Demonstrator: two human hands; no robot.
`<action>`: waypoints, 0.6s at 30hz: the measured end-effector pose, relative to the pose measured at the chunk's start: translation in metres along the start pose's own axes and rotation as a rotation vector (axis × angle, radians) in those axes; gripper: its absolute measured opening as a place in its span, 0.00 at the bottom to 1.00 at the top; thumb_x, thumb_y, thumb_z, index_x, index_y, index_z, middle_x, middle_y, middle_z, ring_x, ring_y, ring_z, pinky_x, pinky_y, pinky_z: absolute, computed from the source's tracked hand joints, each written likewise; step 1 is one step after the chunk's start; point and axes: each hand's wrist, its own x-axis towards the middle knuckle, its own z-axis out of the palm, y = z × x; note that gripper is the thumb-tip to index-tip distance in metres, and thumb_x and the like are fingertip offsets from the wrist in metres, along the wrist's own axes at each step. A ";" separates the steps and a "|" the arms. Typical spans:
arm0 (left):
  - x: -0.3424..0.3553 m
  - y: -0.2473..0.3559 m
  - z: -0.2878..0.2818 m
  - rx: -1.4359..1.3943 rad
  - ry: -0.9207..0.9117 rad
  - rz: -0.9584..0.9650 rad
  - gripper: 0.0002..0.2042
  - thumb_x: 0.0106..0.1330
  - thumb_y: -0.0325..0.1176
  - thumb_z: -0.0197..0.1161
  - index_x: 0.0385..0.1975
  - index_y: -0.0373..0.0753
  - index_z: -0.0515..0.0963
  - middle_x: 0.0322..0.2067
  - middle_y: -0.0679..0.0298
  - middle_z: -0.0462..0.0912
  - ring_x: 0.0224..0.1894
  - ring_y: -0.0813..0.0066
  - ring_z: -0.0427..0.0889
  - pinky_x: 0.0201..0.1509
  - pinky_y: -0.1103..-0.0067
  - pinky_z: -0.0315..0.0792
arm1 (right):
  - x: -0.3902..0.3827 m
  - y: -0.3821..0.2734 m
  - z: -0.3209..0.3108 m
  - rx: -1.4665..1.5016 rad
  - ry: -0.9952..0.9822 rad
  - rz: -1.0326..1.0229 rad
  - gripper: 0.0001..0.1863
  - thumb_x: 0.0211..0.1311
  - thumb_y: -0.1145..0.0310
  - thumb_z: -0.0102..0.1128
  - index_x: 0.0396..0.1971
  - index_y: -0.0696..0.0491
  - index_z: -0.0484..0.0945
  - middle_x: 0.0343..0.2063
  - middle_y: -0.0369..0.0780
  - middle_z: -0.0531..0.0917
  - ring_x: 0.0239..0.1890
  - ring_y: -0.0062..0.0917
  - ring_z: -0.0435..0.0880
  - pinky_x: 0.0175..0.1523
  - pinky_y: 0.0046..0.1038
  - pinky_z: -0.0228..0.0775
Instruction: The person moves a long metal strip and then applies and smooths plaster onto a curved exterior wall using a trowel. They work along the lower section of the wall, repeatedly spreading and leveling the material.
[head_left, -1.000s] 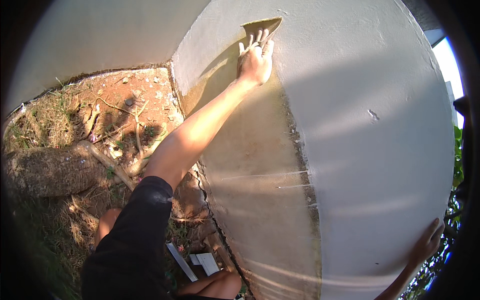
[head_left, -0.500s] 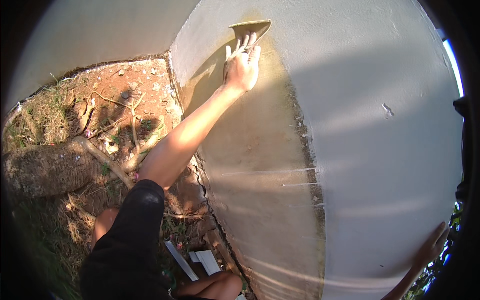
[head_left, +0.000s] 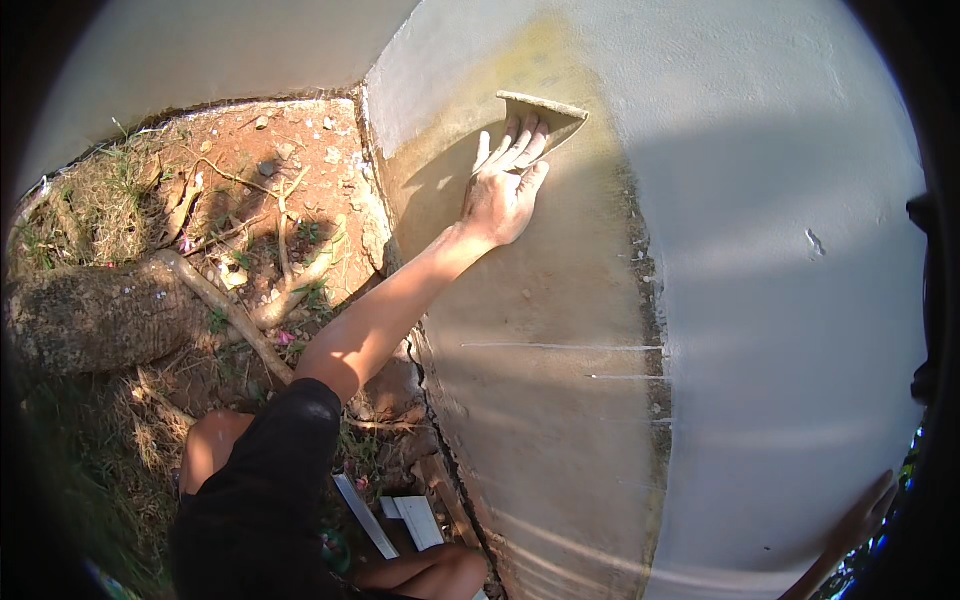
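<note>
High on the wall (head_left: 760, 300), in the head view, the left hand (head_left: 505, 190) presses flat against a sheet of sandpaper (head_left: 545, 112), fingers spread over its lower part, holding it on the tan, sanded strip beside the corner. The right hand (head_left: 862, 520) rests open on the white surface at the lower right. Tree roots (head_left: 230, 310) cross the red soil (head_left: 300, 140) below left.

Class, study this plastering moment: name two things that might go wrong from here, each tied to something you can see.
1. The left hand presses the trowel at full arm's stretch, so it may slip and gouge the wet plaster.
2. The right hand leans on the wall near the plaster's edge; a shift might smear it.
</note>
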 end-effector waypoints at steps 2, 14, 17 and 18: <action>0.010 -0.001 0.003 0.074 0.029 0.012 0.20 0.68 0.37 0.45 0.58 0.36 0.66 0.60 0.54 0.65 0.65 0.56 0.59 0.67 0.53 0.41 | 0.002 0.001 -0.001 0.038 -0.036 -0.050 0.32 0.66 0.45 0.41 0.54 0.59 0.69 0.46 0.48 0.77 0.46 0.34 0.76 0.49 0.31 0.69; -0.020 -0.015 -0.021 0.098 0.089 -0.349 0.22 0.70 0.41 0.40 0.61 0.43 0.62 0.60 0.51 0.64 0.62 0.54 0.63 0.66 0.60 0.50 | -0.016 -0.043 0.005 -0.031 0.131 -0.107 0.25 0.66 0.47 0.44 0.42 0.58 0.69 0.35 0.45 0.75 0.35 0.31 0.73 0.39 0.28 0.67; -0.009 -0.011 -0.014 0.054 -0.053 -0.158 0.22 0.69 0.39 0.43 0.61 0.40 0.62 0.63 0.55 0.58 0.66 0.56 0.55 0.68 0.56 0.39 | -0.021 -0.058 0.013 -0.019 0.349 -0.382 0.24 0.64 0.48 0.47 0.19 0.55 0.69 0.15 0.37 0.71 0.14 0.26 0.68 0.19 0.25 0.64; -0.012 -0.021 -0.018 0.072 0.026 -0.166 0.21 0.70 0.39 0.41 0.61 0.41 0.62 0.59 0.51 0.64 0.63 0.56 0.61 0.68 0.54 0.40 | -0.021 -0.060 0.014 -0.020 0.353 -0.402 0.24 0.64 0.48 0.47 0.20 0.55 0.69 0.15 0.37 0.71 0.15 0.26 0.68 0.19 0.25 0.64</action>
